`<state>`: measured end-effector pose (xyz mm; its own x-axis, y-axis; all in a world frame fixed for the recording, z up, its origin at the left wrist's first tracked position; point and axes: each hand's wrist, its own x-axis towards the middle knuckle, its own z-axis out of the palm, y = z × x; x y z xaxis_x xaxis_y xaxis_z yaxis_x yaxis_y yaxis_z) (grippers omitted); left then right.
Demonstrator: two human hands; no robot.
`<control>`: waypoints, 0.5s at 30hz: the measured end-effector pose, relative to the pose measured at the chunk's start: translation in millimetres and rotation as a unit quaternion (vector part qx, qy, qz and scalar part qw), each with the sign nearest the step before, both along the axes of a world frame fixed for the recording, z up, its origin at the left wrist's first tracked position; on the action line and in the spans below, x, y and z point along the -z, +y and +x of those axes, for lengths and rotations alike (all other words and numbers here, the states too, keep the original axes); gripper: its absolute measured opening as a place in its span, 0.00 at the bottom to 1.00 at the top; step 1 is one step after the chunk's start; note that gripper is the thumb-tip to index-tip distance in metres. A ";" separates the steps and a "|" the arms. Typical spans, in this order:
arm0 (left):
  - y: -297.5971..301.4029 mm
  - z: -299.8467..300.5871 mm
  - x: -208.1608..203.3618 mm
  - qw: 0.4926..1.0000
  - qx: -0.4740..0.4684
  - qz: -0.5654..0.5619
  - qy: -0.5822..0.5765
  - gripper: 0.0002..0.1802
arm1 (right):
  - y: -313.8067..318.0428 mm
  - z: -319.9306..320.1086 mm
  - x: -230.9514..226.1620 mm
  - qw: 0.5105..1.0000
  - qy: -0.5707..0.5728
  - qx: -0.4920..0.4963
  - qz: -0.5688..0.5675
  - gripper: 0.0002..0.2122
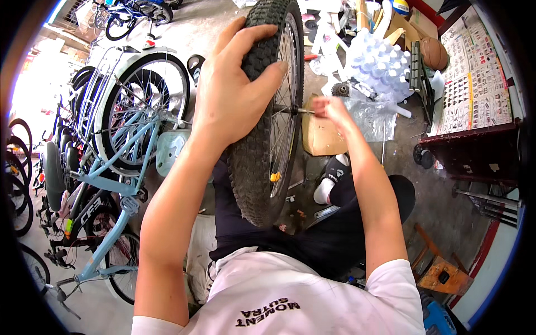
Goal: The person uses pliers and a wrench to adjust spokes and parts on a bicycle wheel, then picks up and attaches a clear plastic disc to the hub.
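Observation:
A bicycle wheel (251,162) with a black knobbly tyre stands upright between my legs. My left hand (234,89) grips it from above, fingers over the tread and thumb on the tyre's right side. From the hub (286,109), a thin metal axle (305,111) sticks out to the right. My right hand (330,111) is closed around the outer end of this axle, slightly smeared by motion. Whether a nut or another small part is between those fingers is hidden.
A cardboard box (324,137) lies below my right hand, with a sprocket cassette (340,89) just beyond. A light-blue bicycle (120,178) and several others crowd the left. Clear plastic wrap (377,61) is piled far right, near a basketball (434,53). A wooden stool (444,273) lies lower right.

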<state>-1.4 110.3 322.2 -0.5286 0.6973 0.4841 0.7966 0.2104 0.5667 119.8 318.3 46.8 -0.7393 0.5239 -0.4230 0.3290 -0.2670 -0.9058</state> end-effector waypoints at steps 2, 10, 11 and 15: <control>-0.1 -2.5 0.1 1.000 -0.005 0.006 0.000 0.26 | -0.3 -3.1 -3.3 0.997 0.062 -0.036 0.004 0.18; -1.6 2.1 -3.5 1.000 0.019 0.002 0.002 0.25 | 8.5 13.2 9.1 0.993 -0.069 -0.094 0.006 0.18; -2.5 1.0 -2.4 1.000 0.016 -0.004 0.000 0.25 | 3.0 8.3 -3.2 1.000 -0.002 0.000 -0.014 0.17; -5.4 -2.6 -2.6 1.000 0.000 0.001 -0.010 0.25 | -3.2 6.5 -2.4 0.965 -0.107 -0.233 -0.055 0.17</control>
<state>-4.0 104.9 324.8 -0.5391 0.6955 0.4751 0.7845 0.2094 0.5836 126.3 315.1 49.2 -0.7732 0.0988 -0.6265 0.6134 -0.1347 -0.7782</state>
